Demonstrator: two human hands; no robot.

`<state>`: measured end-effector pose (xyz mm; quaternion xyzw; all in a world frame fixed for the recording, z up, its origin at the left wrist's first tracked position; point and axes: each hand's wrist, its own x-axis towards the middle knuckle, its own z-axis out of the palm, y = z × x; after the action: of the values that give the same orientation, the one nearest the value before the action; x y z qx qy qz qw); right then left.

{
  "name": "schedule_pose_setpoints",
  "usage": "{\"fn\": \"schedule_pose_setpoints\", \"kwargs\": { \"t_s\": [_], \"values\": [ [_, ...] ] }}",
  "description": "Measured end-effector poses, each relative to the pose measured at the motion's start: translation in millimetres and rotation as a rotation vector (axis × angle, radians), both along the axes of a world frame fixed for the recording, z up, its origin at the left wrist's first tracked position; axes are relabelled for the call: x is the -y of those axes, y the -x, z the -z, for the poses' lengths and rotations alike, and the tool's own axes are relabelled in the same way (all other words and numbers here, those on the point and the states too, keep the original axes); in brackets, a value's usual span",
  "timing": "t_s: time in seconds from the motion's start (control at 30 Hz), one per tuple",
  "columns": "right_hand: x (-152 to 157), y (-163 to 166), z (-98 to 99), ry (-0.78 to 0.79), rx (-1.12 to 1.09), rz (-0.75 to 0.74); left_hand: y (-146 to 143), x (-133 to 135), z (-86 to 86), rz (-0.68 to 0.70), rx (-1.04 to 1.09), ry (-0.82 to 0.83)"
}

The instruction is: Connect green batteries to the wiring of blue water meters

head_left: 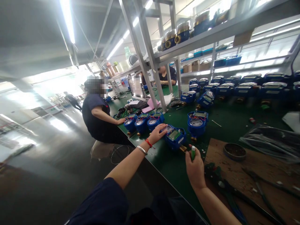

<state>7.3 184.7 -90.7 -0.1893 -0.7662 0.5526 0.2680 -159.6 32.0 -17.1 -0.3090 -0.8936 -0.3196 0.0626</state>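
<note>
A blue water meter [176, 144] lies on the green bench, its lid off so that a circuit board and small display show. My left hand [159, 133], with a red string and a silver bangle on its wrist, grips the meter's far-left side near the round dial. Close to the brass pipe end [183, 148], my right hand [195, 168] is closed around a small green, pen-like tool [193, 153] with a white end pointing up. Its lower part is hidden in the fingers. Another open blue meter [196, 125] stands just beyond, wires showing.
Several open meters [141, 123] line the bench's left edge, beside a co-worker [98, 112]. Cutters [221, 184] and a round tin [234, 151] lie on a brown board at right, near plastic bags [269, 140]. Metal shelf posts [152, 56] rise behind; rows of meters [246, 90] stand far right.
</note>
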Motion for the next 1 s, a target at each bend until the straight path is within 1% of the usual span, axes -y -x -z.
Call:
{"fn": "schedule_pose_setpoints", "kwargs": {
  "t_s": [0.07, 0.2, 0.23, 0.3, 0.37, 0.47, 0.53, 0.67, 0.73, 0.87, 1.0],
  "values": [
    [0.5, 0.7, 0.5, -0.003, -0.013, -0.003, -18.7, 7.2, 2.6, -0.043, -0.044, 0.025],
    [2.0, 2.0, 2.5, -0.009, -0.009, -0.003, -75.9, 23.8, 6.1, -0.190, -0.099, 0.069],
    [2.3, 2.1, 3.0, -0.007, -0.002, -0.001, -89.2, 26.0, 6.2, -0.239, -0.134, 0.147],
    [2.6, 2.0, 3.6, 0.000, 0.008, -0.003, -107.8, 26.6, 5.8, -0.256, -0.195, 0.250],
    [2.5, 1.6, 3.8, 0.006, 0.014, -0.007, -113.7, 23.5, 5.7, -0.203, -0.244, 0.290],
    [2.1, 0.8, 3.1, -0.008, 0.017, 0.006, -106.9, 17.2, 8.7, -0.080, -0.210, 0.285],
    [1.9, 0.3, 2.0, -0.021, 0.017, 0.011, -100.6, 14.4, 13.3, -0.064, -0.175, 0.263],
    [2.6, -0.6, -0.6, -0.015, 0.043, -0.007, -88.1, 8.3, 25.0, -0.180, -0.204, 0.205],
    [3.2, -0.9, -1.2, -0.001, 0.049, -0.014, -75.4, 1.7, 30.6, -0.243, -0.227, 0.183],
    [3.3, -0.5, 0.3, 0.005, 0.054, -0.026, -34.7, -18.7, 40.1, -0.327, -0.301, 0.160],
    [2.0, 0.8, 2.5, 0.012, 0.060, -0.048, 5.4, -36.0, 44.3, -0.392, -0.321, 0.157]
  ]
}}
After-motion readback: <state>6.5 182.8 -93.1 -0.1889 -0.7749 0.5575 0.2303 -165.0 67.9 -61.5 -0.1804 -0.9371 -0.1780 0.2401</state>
